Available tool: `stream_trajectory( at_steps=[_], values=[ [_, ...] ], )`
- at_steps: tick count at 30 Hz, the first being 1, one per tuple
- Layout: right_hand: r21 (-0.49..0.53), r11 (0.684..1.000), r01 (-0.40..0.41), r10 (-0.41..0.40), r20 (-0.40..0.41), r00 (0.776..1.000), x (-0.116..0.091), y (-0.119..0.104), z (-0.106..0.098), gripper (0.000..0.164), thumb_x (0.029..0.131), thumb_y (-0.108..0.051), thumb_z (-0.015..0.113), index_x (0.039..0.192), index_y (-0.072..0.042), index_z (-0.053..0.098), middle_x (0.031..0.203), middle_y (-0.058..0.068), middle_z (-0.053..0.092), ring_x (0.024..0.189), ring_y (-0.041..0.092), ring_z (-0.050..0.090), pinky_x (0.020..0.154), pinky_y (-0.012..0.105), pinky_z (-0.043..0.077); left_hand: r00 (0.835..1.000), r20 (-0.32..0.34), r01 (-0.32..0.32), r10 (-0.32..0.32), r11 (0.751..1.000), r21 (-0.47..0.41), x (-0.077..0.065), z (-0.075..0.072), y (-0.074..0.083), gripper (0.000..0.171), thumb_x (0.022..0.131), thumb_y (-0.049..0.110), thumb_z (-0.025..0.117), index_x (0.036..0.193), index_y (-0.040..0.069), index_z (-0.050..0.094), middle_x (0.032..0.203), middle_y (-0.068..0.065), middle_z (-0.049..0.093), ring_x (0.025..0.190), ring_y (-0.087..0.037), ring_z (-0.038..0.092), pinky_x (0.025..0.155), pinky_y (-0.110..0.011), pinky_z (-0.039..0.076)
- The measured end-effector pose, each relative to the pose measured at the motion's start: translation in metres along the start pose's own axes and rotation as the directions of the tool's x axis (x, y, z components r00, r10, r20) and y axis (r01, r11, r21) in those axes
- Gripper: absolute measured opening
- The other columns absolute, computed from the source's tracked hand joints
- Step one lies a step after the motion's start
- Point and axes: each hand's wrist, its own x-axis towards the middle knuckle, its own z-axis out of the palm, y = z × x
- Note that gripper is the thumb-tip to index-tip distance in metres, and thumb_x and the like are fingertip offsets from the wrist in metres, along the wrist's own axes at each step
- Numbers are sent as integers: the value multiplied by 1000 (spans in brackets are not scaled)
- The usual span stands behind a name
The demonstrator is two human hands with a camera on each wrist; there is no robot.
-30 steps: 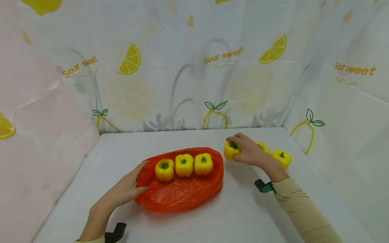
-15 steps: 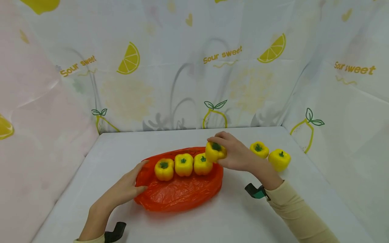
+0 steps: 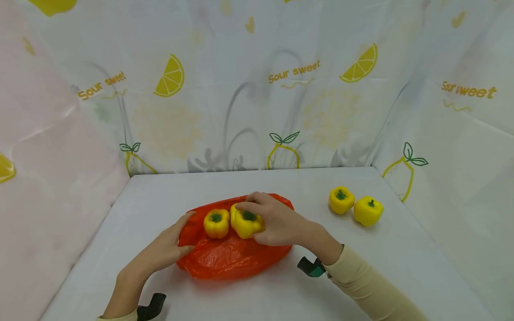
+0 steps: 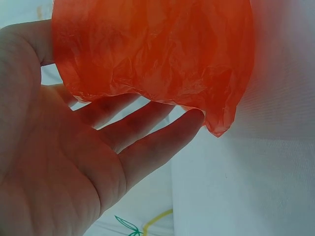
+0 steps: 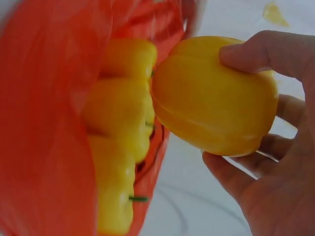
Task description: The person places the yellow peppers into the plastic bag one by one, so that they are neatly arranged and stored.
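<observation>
My right hand (image 3: 277, 220) grips a yellow bell pepper (image 3: 246, 224) with a green stem, above the red plastic bag (image 3: 229, 261). In the right wrist view the held pepper (image 5: 211, 98) sits between thumb and fingertips, close to a row of yellow peppers (image 5: 118, 110) within the bag. The head view shows one of these peppers (image 3: 216, 224) fully; the others are mostly behind the held pepper and my right hand. My left hand (image 3: 164, 249) touches the bag's left side with fingers spread. In the left wrist view, its fingers (image 4: 152, 147) reach straight under the bag's red film (image 4: 162, 54).
Two more yellow peppers, one farther back (image 3: 341, 199) and one nearer (image 3: 368, 211), stand on the white table (image 3: 321, 294) at the right. A lemon-printed curtain (image 3: 225, 111) surrounds the table at the back and sides.
My right hand has carried the yellow bell pepper leftward from the table beside the bag to above the peppers inside it. My left hand has stayed at the bag's left side.
</observation>
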Motion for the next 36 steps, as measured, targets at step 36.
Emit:
stream_trajectory(
  at_steps=[36],
  values=[
    [-207, 978, -6, 17, 50, 999, 29, -38, 112, 52, 88, -38, 72, 135, -24, 54, 142, -4, 50, 130, 12, 46, 107, 26, 48, 998, -28, -62, 63, 998, 25, 0, -2, -4, 82, 88, 19, 69, 157, 18, 24, 154, -20, 41, 137, -47, 43, 104, -69, 41]
  ],
)
